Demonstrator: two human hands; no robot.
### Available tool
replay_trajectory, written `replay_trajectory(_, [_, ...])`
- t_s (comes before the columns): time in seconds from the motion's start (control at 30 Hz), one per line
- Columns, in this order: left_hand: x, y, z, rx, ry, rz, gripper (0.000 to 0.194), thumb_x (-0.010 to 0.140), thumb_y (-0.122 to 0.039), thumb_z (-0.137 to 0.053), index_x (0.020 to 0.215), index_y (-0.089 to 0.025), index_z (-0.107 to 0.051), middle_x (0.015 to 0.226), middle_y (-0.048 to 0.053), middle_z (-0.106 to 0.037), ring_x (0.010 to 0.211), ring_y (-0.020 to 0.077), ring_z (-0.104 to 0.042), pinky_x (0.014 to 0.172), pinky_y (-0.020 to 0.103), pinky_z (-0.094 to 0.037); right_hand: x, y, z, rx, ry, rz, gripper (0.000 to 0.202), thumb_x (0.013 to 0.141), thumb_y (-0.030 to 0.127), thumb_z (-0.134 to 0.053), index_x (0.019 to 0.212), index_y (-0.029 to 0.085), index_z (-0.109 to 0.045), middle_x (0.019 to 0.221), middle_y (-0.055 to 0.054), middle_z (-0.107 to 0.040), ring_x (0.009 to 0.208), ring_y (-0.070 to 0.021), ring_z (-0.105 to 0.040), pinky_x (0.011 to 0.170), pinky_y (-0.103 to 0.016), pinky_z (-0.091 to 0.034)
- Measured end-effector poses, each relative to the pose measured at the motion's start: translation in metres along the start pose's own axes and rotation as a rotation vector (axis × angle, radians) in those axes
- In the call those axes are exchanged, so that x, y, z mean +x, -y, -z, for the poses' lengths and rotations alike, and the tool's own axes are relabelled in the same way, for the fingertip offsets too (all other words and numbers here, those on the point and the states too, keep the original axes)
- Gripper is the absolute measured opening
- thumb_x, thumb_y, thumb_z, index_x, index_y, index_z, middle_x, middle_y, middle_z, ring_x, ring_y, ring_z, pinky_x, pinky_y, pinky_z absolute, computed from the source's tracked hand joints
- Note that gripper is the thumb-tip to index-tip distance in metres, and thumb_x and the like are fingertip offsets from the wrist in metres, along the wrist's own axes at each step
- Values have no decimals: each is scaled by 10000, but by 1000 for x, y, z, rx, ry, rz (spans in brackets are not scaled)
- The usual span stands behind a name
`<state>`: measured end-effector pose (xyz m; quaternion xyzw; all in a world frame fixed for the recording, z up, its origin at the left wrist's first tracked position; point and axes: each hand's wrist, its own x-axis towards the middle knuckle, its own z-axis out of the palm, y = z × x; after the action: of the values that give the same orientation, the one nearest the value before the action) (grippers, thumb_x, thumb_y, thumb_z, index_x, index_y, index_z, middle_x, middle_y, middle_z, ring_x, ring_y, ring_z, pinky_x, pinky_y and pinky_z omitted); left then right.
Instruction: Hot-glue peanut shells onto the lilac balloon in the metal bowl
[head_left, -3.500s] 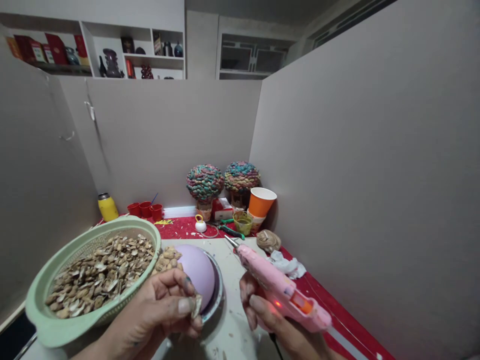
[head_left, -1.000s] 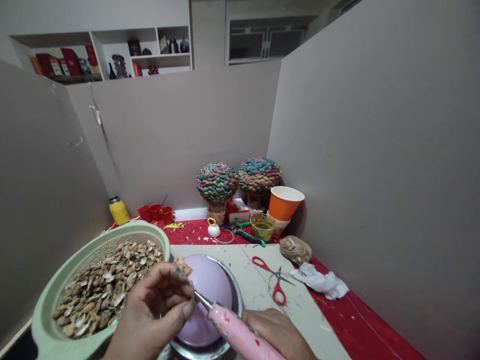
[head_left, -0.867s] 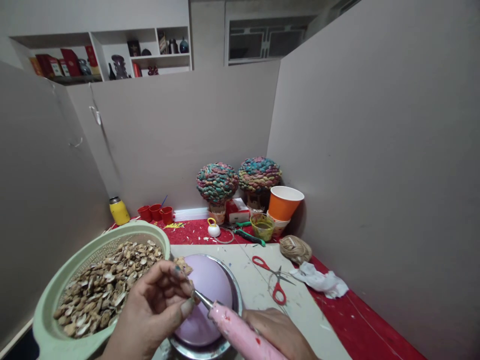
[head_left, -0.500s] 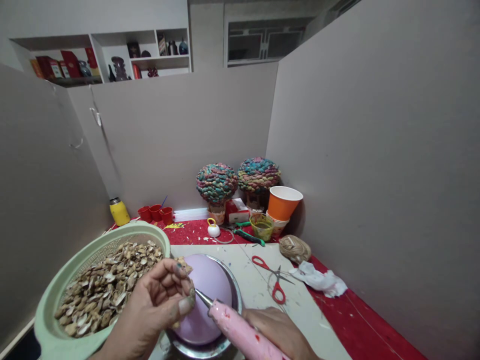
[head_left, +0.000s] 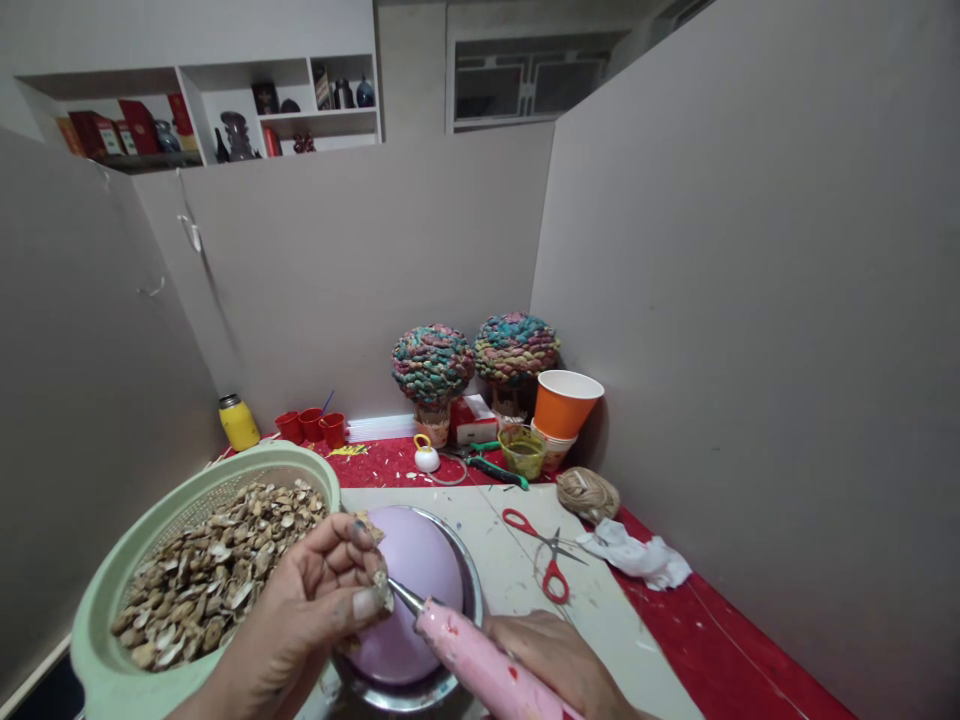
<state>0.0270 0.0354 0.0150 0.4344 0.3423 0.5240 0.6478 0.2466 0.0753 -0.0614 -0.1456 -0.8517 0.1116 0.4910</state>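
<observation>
My left hand (head_left: 319, 605) pinches a peanut shell (head_left: 385, 592) between thumb and fingertips. The metal nozzle of a pink hot glue gun (head_left: 480, 655) touches or nearly touches that shell. My right hand (head_left: 559, 665) is wrapped around the glue gun, its fingers partly hidden. Behind both hands, a lilac balloon (head_left: 420, 590) sits in a shiny metal bowl (head_left: 471, 580). Some shell pieces (head_left: 371, 527) show at the balloon's left side, partly covered by my left hand. To the left stands a green colander (head_left: 97, 620) heaped with peanut shells (head_left: 217, 570).
Red-handled scissors (head_left: 553, 550) lie open on the pale board (head_left: 622, 645). Twine (head_left: 589, 495) and white tissue (head_left: 637, 555) are at right. Farther back are two shell-covered trees (head_left: 433, 365), an orange paper bucket (head_left: 568, 405), green-handled pliers (head_left: 499, 472), red cups (head_left: 311, 425) and a yellow bottle (head_left: 238, 425).
Almost nothing differs. The shell in my left hand is turned slightly and shows a paler face by the nozzle; the view has shifted a little.
</observation>
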Motion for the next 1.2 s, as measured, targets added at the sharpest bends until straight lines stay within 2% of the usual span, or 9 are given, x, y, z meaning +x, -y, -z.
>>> replay_trajectory(0.17, [-1,-1,2,-6,-15,-7,322,755,-185,-796,1016,-212,-610,874,7,-601,753,110,-547,664,212,-451,-3,-2,0,-55,-35,47,382,1010,384,-415,662,227,-411,521,80,-344,399,-83,-358,393,-241,-272])
replay_trajectory(0.37, [1,-3,0,-32,-16,-19,303,751,-169,-797,995,-212,-622,861,3,-611,729,101,-548,652,202,-465,3,2,2,-64,-25,58,458,1042,418,-340,637,220,-420,512,70,-374,399,-81,-369,386,-240,-274])
replay_trajectory(0.77, [-1,-4,-1,-12,-63,-27,292,736,-185,-807,964,-221,-628,851,-1,-617,718,112,-588,660,218,-494,7,6,1,-72,-85,80,420,1015,415,-410,643,222,-401,512,90,-327,387,-68,-341,372,-228,-265])
replay_trajectory(0.97, [0,-5,-1,-27,-74,-39,318,736,-171,-805,993,-219,-623,852,-1,-622,695,98,-580,705,229,-514,5,5,2,-67,-72,98,393,1007,366,-433,643,223,-398,514,89,-328,391,-70,-335,377,-232,-265])
replay_trajectory(1.2, [0,-6,-4,-87,-111,-47,350,724,-139,-810,1001,-219,-611,879,14,-652,773,128,-633,718,231,-518,3,4,-2,-64,-66,71,409,1015,363,-413,632,225,-377,528,86,-315,402,-69,-322,381,-241,-239])
